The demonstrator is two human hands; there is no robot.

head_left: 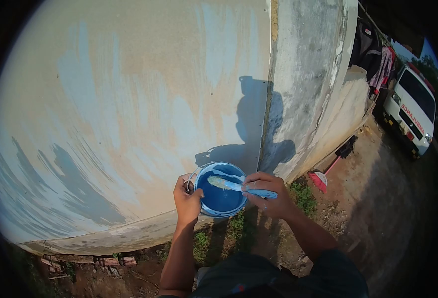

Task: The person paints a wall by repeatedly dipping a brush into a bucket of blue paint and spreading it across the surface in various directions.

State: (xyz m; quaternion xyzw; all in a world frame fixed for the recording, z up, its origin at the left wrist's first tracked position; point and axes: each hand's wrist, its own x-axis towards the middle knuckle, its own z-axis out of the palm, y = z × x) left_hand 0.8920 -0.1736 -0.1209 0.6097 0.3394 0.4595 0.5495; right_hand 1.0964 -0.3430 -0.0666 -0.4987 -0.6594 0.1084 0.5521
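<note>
My left hand (187,199) is closed on the rim and wire handle of a blue paint bucket (222,212), holding it up in front of me. Light blue paint streaks the bucket's inner wall. In my right hand (268,192) is a paintbrush (234,186), gripped by its blue, paint-smeared handle. Its bristles lie over the bucket's opening, pointing left. Facing me is a wall panel (144,119) with broad light blue strokes over a beige surface, darker and greyer at the lower left.
A weathered concrete pillar (303,79) adjoins the panel. On the dirt ground (368,198) to the right lies a red broom (319,181). Clothes (383,67) hang farther back, near a parked white ambulance (411,109). Small weeds (303,197) and brick pieces (104,261) line the wall's foot.
</note>
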